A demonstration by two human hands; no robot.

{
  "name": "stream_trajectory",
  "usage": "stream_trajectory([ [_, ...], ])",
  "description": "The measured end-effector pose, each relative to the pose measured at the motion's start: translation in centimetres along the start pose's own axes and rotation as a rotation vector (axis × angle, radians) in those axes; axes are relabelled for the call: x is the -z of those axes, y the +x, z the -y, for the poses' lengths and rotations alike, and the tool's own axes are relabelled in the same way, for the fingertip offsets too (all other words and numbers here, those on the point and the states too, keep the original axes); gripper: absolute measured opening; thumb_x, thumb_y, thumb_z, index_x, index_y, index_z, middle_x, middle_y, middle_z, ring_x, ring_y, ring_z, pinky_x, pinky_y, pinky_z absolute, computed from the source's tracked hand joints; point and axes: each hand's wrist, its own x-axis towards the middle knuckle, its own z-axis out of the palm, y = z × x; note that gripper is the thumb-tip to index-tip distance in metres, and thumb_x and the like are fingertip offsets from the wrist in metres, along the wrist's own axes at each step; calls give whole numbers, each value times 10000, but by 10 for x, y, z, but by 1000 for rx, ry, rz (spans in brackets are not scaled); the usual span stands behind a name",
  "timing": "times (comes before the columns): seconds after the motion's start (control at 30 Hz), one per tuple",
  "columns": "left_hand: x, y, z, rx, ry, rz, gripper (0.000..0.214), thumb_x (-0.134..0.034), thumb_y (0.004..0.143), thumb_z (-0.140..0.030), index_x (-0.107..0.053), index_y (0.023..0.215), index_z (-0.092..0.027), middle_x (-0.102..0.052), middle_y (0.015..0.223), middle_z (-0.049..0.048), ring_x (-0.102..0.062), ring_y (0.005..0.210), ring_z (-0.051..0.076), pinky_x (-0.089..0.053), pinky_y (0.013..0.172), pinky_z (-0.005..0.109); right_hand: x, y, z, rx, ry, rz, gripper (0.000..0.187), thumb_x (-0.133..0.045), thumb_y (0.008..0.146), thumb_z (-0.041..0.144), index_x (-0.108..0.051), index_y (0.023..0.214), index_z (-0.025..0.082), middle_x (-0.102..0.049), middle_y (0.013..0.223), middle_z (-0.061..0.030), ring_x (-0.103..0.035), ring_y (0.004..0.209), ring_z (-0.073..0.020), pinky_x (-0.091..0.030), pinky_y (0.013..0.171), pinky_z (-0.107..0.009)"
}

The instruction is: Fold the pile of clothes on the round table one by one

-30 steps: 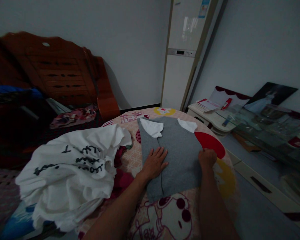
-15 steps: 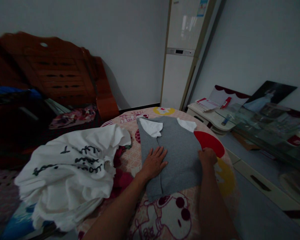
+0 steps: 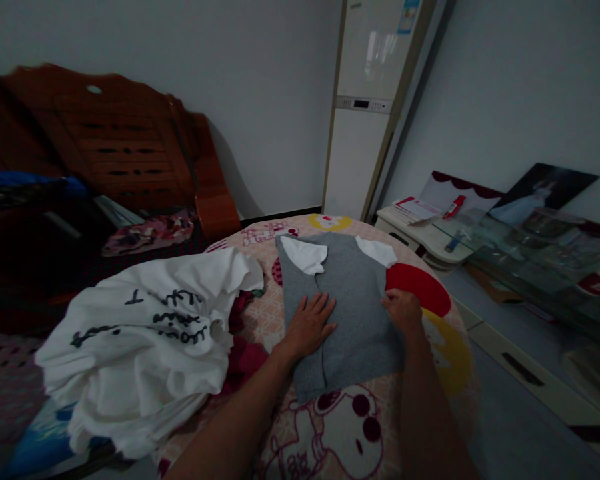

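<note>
A grey knit vest (image 3: pixel 355 313) with white patches near its shoulders lies spread over a round table with a pink patterned cloth (image 3: pixel 260 320). My left hand (image 3: pixel 310 323) rests flat on the left half of the vest, its fingers spread. At the right side edge, my right hand (image 3: pixel 404 310) pinches the knit between thumb and fingers and draws that edge inward. Left of the vest sits a heaped white garment (image 3: pixel 145 340) with black lettering, and some dark pink cloth (image 3: pixel 245 363) shows from beneath it.
A carved wooden bench (image 3: pixel 120 147) stands at the back left, with a floral cloth (image 3: pixel 150 233) on it. A tall white cabinet air conditioner (image 3: pixel 363 153) is in the corner. A glass-topped stand (image 3: pixel 520 260) holding papers and a framed photo is at the right.
My right hand has moved left, carrying the vest's right edge inward so that it bends. My left hand stays pressed in the same place.
</note>
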Motion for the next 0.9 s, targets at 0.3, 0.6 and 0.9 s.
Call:
stream_trajectory([
  [0.3,1,0,-1,0,4,1,590,-376,981,-490,-318,1511,-237,-308,1585,94,-251,1468,282,-205,1180,548,-12,-17,29,-53,518,508,277,-660,648,163,-710,918,120,-580,470,42,-497,349,-111,-350,367,-204],
  [0.6,3,0,-1,2,0,7,592,-368,985,-488,-310,1514,-229,-290,1592,93,-249,1469,282,-208,1181,546,-14,40,19,-611,1099,-11,146,-706,775,214,-573,764,156,-636,557,-27,-662,544,-162,-568,511,-248],
  [0.9,-3,-2,2,-15,-8,-26,599,-344,986,-509,-293,1520,-244,-293,1591,92,-250,1469,276,-211,1180,541,-25,114,31,-586,1184,6,157,-672,723,68,-554,708,170,-520,480,52,-509,422,-99,-501,455,-198],
])
